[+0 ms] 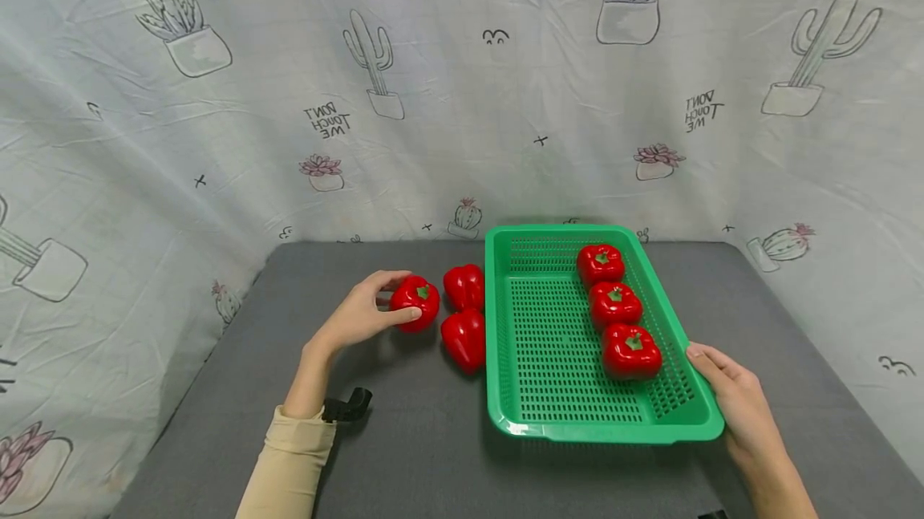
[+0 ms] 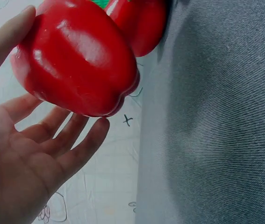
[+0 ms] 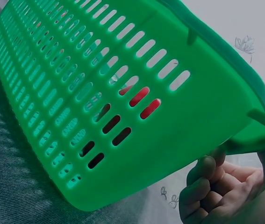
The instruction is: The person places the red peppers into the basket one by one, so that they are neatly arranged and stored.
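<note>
My left hand (image 1: pixel 355 314) holds a glossy red bell pepper (image 1: pixel 417 312) left of the basket, its green stem facing up. In the left wrist view the thumb lies on one side of this pepper (image 2: pixel 78 56) and the fingers on the other. Two more red bell peppers lie on their sides between it and the basket, a rear pepper (image 1: pixel 464 286) and a front pepper (image 1: pixel 465 342). My right hand (image 1: pixel 747 407) grips the right rim of a green plastic basket (image 1: pixel 552 342), thumb on top and fingers curled beneath, as the right wrist view shows.
Inside the basket, along its right side, stand three red bell peppers in a row: back (image 1: pixel 601 265), middle (image 1: pixel 615 306) and front (image 1: pixel 632 354). A grey cloth (image 1: pixel 419 447) covers the table. Behind it hangs a white curtain (image 1: pixel 462 118) printed with cactus drawings.
</note>
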The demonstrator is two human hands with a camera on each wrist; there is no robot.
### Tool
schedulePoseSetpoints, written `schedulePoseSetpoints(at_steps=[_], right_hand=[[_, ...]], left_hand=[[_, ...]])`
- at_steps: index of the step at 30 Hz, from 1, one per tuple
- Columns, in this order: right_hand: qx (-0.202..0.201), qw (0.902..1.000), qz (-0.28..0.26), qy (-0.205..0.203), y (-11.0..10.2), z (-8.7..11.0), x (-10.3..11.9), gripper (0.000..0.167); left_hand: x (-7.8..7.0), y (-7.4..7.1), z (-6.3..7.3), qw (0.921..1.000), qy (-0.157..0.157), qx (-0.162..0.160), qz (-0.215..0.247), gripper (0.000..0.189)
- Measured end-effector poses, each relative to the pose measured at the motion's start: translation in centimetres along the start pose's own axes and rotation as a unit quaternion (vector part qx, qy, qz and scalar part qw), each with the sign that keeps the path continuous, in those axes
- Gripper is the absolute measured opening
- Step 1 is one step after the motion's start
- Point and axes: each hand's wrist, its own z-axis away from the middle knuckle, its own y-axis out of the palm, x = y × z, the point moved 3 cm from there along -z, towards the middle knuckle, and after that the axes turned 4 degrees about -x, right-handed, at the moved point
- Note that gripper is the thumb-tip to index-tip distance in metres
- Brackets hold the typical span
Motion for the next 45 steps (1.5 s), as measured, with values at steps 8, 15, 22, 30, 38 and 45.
schedulePoseSetpoints(at_steps=[8, 15, 22, 30, 38, 45], right_hand=[[0.008, 0.9998, -0.01, -0.016, 0.0, 0.0, 0.1, 0.019], [0.011, 0.9997, -0.002, -0.02, 0.0, 0.3, 0.1, 0.02], [0.012, 0.9997, -0.002, -0.021, 0.0, 0.3, 0.1, 0.024], [0.014, 0.9997, -0.009, -0.015, 0.1, 0.3, 0.1, 0.027], [0.015, 0.9996, -0.013, -0.02, 0.1, 0.3, 0.1, 0.031], [0.018, 0.9996, -0.01, -0.021, 0.1, 0.3, 0.1, 0.032]], left_hand=[[-0.3, -0.3, 0.0, 0.9991, 0.001, -0.041, 0.008, 0.069], [-0.7, -0.4, -0.1, 0.9971, 0.013, -0.066, 0.034, 0.067], [-1.8, -0.7, -0.1, 0.9942, 0.02, -0.089, 0.057, 0.063], [-4.8, -1.3, 0.7, 0.9903, 0.019, -0.105, 0.089, 0.061], [-2.8, -0.9, -0.1, 0.9853, 0.018, -0.128, 0.112, 0.061], [-3.1, -0.6, -0.1, 0.9839, 0.024, -0.134, 0.116, 0.061]])
